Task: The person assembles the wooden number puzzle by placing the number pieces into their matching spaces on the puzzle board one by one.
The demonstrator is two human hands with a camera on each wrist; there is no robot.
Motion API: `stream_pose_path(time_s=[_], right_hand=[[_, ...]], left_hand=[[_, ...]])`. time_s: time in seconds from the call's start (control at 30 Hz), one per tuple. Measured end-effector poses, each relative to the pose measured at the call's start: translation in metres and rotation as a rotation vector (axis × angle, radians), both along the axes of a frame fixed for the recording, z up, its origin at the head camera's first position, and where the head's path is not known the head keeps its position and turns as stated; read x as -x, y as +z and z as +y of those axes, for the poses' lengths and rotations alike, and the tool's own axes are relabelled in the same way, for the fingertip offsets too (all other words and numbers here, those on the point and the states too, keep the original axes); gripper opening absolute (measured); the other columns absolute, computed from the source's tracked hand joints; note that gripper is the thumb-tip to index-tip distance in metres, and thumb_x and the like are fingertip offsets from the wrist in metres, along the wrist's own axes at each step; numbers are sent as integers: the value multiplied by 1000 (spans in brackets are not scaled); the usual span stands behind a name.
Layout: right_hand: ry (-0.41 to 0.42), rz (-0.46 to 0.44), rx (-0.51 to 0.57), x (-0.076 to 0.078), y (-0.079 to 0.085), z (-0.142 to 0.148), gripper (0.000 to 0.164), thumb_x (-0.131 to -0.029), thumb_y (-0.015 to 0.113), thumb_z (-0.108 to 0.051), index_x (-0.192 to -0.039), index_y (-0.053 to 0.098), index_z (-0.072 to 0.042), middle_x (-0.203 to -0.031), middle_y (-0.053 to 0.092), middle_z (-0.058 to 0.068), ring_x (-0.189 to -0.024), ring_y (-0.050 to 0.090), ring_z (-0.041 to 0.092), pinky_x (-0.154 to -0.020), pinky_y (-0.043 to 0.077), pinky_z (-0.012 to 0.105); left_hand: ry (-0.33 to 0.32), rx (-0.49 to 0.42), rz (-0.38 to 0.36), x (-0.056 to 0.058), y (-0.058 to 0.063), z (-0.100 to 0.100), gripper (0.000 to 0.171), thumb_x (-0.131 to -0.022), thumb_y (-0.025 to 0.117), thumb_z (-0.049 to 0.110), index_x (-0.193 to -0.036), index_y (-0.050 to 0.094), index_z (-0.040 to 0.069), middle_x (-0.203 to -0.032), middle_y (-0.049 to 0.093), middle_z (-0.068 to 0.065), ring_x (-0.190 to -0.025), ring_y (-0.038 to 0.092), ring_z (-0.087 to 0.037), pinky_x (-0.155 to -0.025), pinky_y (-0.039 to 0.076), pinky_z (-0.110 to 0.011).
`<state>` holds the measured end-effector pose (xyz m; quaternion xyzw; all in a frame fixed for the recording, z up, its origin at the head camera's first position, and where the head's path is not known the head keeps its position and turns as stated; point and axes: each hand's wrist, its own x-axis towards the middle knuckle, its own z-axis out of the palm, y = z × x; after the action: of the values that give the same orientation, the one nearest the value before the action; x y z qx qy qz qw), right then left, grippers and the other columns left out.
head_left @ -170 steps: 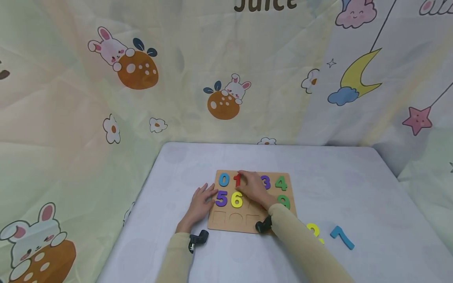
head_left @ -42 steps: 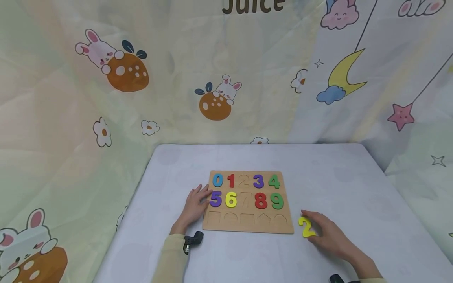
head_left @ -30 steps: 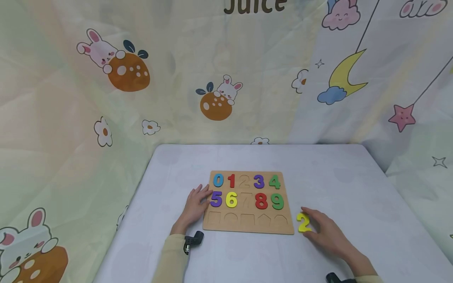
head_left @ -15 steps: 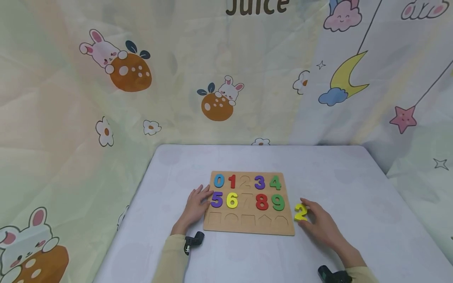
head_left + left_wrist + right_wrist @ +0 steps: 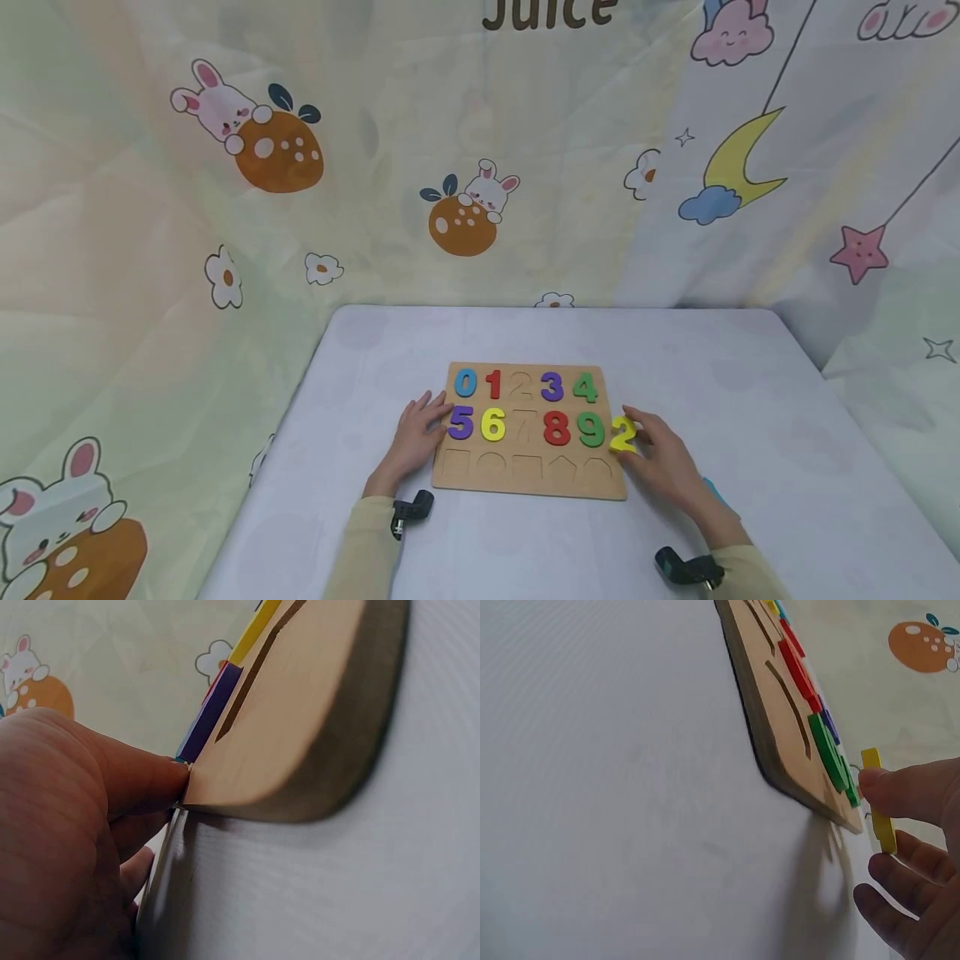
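Note:
The wooden number puzzle board (image 5: 517,492) lies on the table, with coloured digits in its top two rows; the 2 and 7 slots are bare. My right hand (image 5: 663,462) pinches a yellow number 2 (image 5: 622,434) between thumb and fingers, beside the green 9 (image 5: 591,429) at the board's right edge. In the right wrist view the yellow 2 (image 5: 883,825) is held above the table. With relaxed, nearly straight fingers, my left hand (image 5: 414,437) touches the board's left edge next to the purple 5 (image 5: 461,422). The left wrist view has its thumb (image 5: 150,776) against the board's edge.
A blue 7 (image 5: 714,490) lies on the table to the right, mostly hidden by my right wrist. The white table (image 5: 525,558) meets a cartoon-printed cloth backdrop (image 5: 375,167) behind and at both sides. Outlined slots (image 5: 491,463) fill the board's front row.
My right hand has placed the red 1, left the board and taken the yellow 2 from the table, carrying it left and away to the board's right edge. The left hand stays at the board.

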<state>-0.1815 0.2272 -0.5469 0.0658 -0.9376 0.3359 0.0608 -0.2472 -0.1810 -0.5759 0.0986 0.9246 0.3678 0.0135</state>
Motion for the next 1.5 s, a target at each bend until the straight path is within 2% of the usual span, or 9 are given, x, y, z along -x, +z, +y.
stream_pose_path(time_s=[0.17, 0.4, 0.73, 0.97, 1.1, 1.2, 1.33, 1.5], right_hand=[[-7, -41, 41, 8, 3, -10, 73, -83, 76, -6, -146, 39, -4, -141, 45, 23, -113, 58, 44, -91, 56, 53], [-29, -37, 60, 22, 1, -24, 69, -87, 73, -9, -147, 39, -6, -145, 43, 20, -121, 53, 42, -98, 52, 53], [-14, -2, 58, 40, -3, -42, 69, -83, 77, -8, -143, 43, -1, -139, 49, 21, -124, 51, 41, -102, 48, 54], [-5, -33, 73, 51, -3, -53, 67, -85, 75, -12, -143, 43, -2, -135, 52, 18, -126, 50, 37, -104, 47, 52], [-7, -63, 71, 60, -1, -59, 69, -87, 74, -14, -147, 40, -6, -139, 49, 17, -127, 50, 37, -103, 48, 51], [-5, -73, 47, 66, 1, -63, 69, -87, 74, -17, -147, 41, -9, -145, 45, 17, -132, 45, 37, -107, 44, 53], [10, -57, 30, 71, 4, -68, 68, -86, 75, -19, -145, 44, -8, -146, 46, 17, -136, 40, 38, -112, 37, 55], [35, -29, 43, 77, 5, -77, 65, -85, 76, -16, -142, 46, -6, -142, 49, 16, -133, 44, 37, -110, 41, 54]], left_hand=[[-2, 5, 3, 1, -1, 0, 39, -95, 59, 12, -134, 59, 13, -154, 40, 1, -149, 18, -25, -124, 4, -46], [-2, 1, 6, 0, -1, 0, 39, -95, 60, 12, -134, 60, 13, -154, 40, 1, -149, 19, -25, -124, 3, -46], [-2, -11, 4, -1, 0, 1, 39, -95, 59, 12, -134, 60, 12, -154, 40, 1, -149, 18, -26, -124, 3, -47], [5, -11, 0, 0, 0, 1, 40, -95, 59, 12, -135, 59, 13, -154, 40, 2, -149, 18, -25, -124, 3, -46], [3, -8, 7, 0, 1, 1, 40, -95, 59, 13, -135, 59, 14, -154, 40, 1, -149, 18, -26, -124, 4, -48], [-2, -26, 8, 0, 2, 1, 40, -95, 59, 12, -134, 60, 13, -154, 40, -1, -149, 19, -27, -124, 4, -48], [-5, -32, 6, 0, 2, 0, 39, -94, 60, 11, -134, 60, 13, -153, 41, -1, -149, 19, -26, -124, 4, -47], [-6, -11, 7, 0, 0, -1, 40, -94, 60, 12, -134, 60, 13, -154, 40, -1, -149, 19, -26, -124, 4, -47]])
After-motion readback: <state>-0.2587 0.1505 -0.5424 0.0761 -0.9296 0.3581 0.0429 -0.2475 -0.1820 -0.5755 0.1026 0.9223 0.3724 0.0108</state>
